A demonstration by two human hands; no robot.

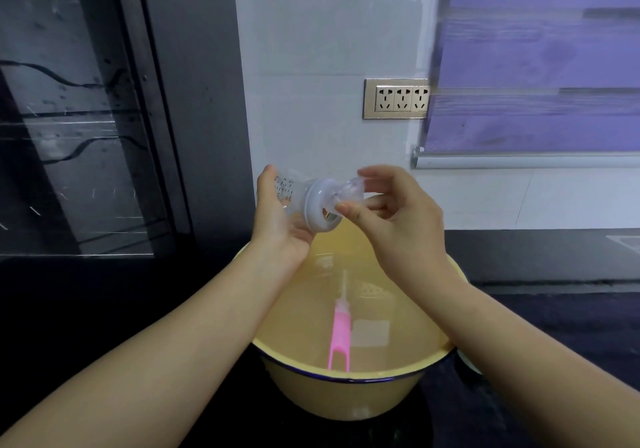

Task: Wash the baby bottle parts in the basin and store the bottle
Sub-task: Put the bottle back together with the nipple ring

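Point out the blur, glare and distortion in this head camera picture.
Head view: the purple blind is smeared with horizontal streaks; the glass door carries pale reflections; a bright patch glares on the water in the yellow basin; the door frame leans from wide-angle bending; the baby bottle in the left hand and the clear cap pinched by the right hand look slightly soft.

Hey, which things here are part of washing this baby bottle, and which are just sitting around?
Job: baby bottle in left hand; clear top part pinched by right hand; yellow basin; pink brush in it.
Lying about: wall socket; purple blind; glass door.
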